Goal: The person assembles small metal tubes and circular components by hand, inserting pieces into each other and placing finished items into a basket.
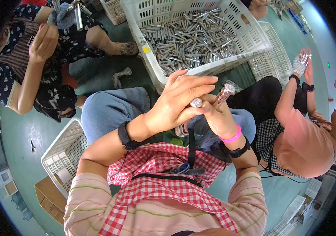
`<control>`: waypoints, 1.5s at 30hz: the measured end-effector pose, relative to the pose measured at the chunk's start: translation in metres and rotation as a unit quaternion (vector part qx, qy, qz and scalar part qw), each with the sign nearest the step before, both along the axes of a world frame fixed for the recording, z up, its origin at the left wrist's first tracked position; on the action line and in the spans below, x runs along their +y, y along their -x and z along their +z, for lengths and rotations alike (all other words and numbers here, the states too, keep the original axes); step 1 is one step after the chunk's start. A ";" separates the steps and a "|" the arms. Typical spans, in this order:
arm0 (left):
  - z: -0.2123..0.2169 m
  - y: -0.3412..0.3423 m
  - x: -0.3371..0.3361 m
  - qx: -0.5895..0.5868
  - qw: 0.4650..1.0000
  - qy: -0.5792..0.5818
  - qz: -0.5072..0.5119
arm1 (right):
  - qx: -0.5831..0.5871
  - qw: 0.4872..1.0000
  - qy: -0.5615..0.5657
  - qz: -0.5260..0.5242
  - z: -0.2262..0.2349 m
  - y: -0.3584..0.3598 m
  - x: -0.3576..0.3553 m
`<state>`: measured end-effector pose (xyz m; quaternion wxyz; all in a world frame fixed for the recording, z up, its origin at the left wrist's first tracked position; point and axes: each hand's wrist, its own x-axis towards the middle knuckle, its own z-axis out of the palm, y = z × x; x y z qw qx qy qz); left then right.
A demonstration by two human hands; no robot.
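Metal pieces (226,91) are poking out at two o'clock, our right hand (220,120) gripping them. Our left hand (175,94) is lying straight-fingered across, its grip unclear; by slackening, we'd be risking a drop.

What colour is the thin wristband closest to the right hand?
Bright pink; the thin wristband shows best in the head view.

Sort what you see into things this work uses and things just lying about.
Likely in use:
- silvery pieces in the right hand
- large white crate
- metal pieces in it

Seemingly lying about:
- cardboard box
- small black object on the floor
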<state>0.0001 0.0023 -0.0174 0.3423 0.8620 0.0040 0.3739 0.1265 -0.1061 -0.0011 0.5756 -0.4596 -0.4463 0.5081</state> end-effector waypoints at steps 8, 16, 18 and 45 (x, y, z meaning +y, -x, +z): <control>0.008 0.003 0.003 0.022 0.998 -0.060 0.015 | 0.131 0.991 0.033 0.014 -0.004 -0.005 -0.003; 0.013 0.002 -0.005 0.091 0.984 -0.111 0.110 | 0.095 0.995 0.042 0.003 -0.003 -0.007 0.003; 0.011 0.000 -0.007 0.074 0.974 -0.116 0.180 | 0.105 0.994 0.042 -0.010 -0.003 -0.002 0.006; 0.015 0.004 -0.011 -0.005 0.979 -0.061 0.193 | -0.008 0.991 -0.092 -0.095 -0.008 0.005 0.005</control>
